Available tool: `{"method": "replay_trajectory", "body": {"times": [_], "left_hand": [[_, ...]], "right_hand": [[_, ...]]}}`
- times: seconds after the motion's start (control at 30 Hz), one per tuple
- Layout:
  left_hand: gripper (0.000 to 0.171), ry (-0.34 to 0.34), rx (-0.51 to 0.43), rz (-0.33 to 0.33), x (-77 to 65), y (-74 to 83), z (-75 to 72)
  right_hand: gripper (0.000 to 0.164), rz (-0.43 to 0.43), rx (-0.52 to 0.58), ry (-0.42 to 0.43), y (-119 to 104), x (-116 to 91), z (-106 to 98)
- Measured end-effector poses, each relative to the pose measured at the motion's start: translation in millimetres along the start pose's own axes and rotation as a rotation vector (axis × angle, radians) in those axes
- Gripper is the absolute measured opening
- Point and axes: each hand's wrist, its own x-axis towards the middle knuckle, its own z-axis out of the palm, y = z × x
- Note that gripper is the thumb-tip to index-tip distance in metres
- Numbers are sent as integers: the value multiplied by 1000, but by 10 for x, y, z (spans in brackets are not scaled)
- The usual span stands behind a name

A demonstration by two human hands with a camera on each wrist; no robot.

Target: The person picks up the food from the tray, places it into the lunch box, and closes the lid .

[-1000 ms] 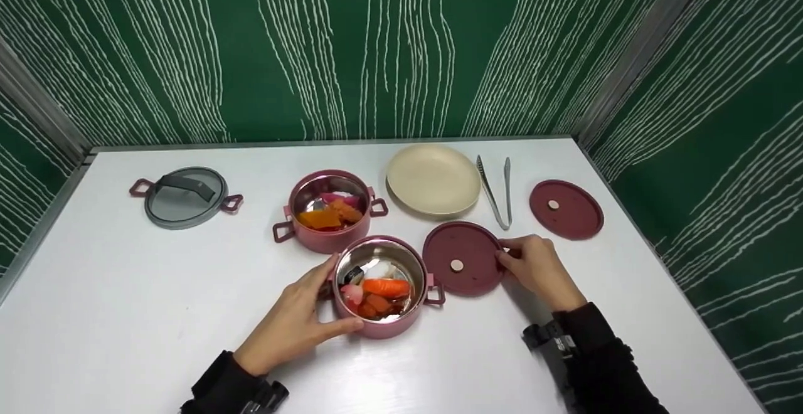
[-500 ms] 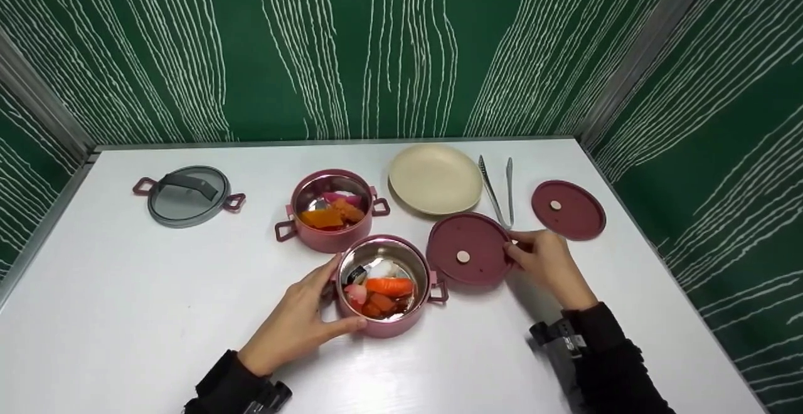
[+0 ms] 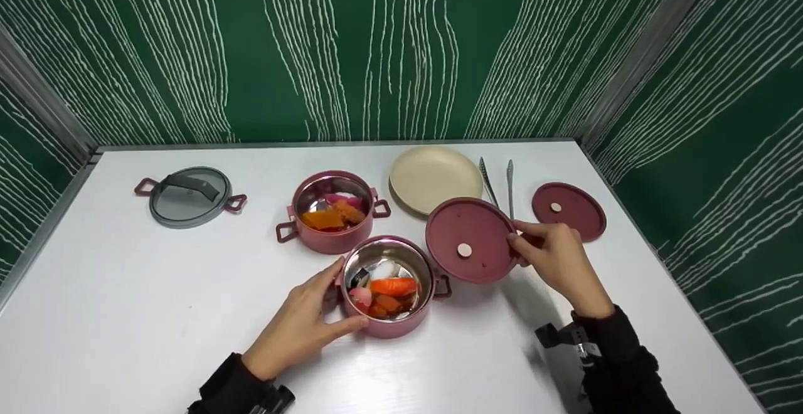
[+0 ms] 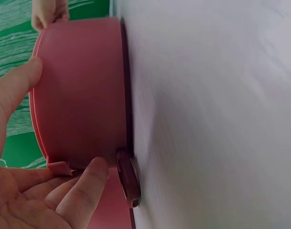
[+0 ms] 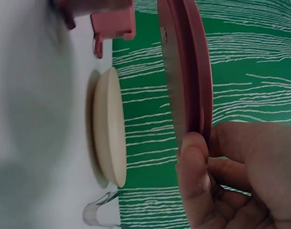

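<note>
My left hand (image 3: 300, 321) steadies the near pink pot (image 3: 396, 329), thumb at the front of its rim and fingers round the handle side. Inside lie an orange carrot-like piece (image 3: 394, 286), a pink-and-white piece, a white piece and darker bits. Between thumb and fingers, my right hand (image 3: 560, 258) pinches the edge of a round dark-red lid (image 3: 469, 226) with a pale knob. The lid is raised just right of the pot, tilted, its shadow falling on the table. In the right wrist view the lid (image 5: 195, 71) appears edge-on, above table level.
A second pink pot (image 3: 339, 241) with yellow and orange food stands behind. Farther back are a cream plate (image 3: 436, 179) and metal tongs (image 3: 510, 188), partly covered by the raised lid. Another dark-red lid (image 3: 574, 213) lies right; a grey glass lid (image 3: 188, 204) lies left.
My right hand has lifted the dark-red lid off the table and tilted it, its far edge now overlapping the plate. My left hand has stayed at the near pot, which sits about where it was.
</note>
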Motion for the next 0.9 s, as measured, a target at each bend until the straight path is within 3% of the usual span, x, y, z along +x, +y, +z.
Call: {"method": "replay_trajectory", "body": {"times": [0.4, 0.9], "left_hand": [[107, 0, 10, 5, 15, 9, -6], [114, 16, -14, 2, 5, 0, -12]], "right_hand": [[28, -62, 75, -14, -296, -75, 20], [27, -120, 191, -103, -499, -53, 378]]}}
